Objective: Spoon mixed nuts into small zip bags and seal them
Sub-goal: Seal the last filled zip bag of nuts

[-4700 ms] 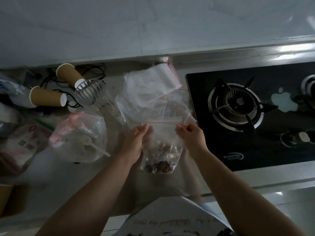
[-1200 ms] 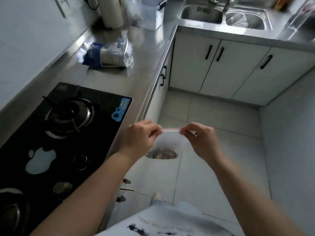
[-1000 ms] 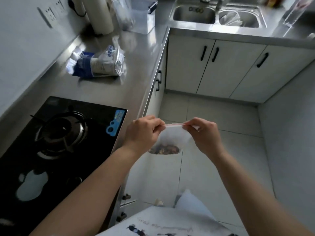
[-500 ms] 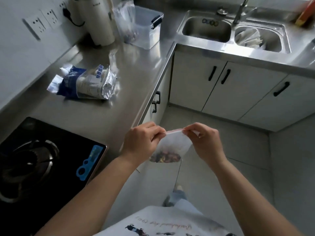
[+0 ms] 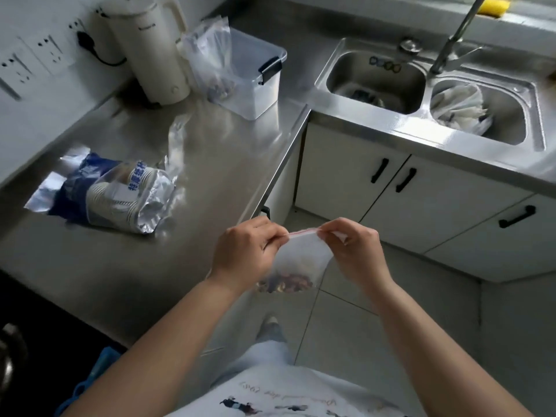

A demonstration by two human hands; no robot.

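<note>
- Far left of the left grip, at the bottom frame edge: black stove, only a dark corner of it shows.
- Up-left of the left grip: pack of paper cups in blue and clear wrap, lying on its side on the steel counter.
- Further up-left, by the wall: white kettle, upright, plugged into a wall socket.
- Above the left grip, just right of the kettle: clear storage box with a black latch; a plastic bag with dark contents stands at its left end. Can't tell if the bag is in the box or leaning on it.
- Left hand: grip narrow, thumb and fingers pinching the left end of the zip bag at its red seal strip.
- Zip bag hangs between the two grips, off the counter edge, over the floor. Mixed nuts sit in the bottom, directly below the left grip's fingers.
- Right hand: grip narrow, pinching the right end of the same strip. Strip is pulled straight between the hands; can't tell if it's fully sealed.
- Above the right grip: white cabinet doors with black handles.
- Up-right of the right grip: double steel sink with tap; white crumpled bag in the right basin.
- Far up-right: yellow sponge on the ledge.
</note>
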